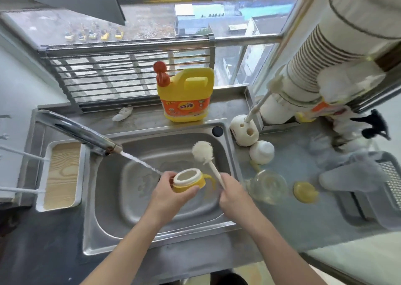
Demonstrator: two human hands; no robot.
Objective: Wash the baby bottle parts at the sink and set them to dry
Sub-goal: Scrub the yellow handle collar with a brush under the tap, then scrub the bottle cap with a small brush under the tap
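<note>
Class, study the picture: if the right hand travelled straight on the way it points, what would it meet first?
Probably the yellow handled bottle collar held by the left hand; the right hand, gripping the bottle brush, sits just beside it, though depth is unclear.

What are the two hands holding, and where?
The left hand grips the yellow plastic bottle collar round its side; the right hand grips the white sponge brush by its handle.
</note>
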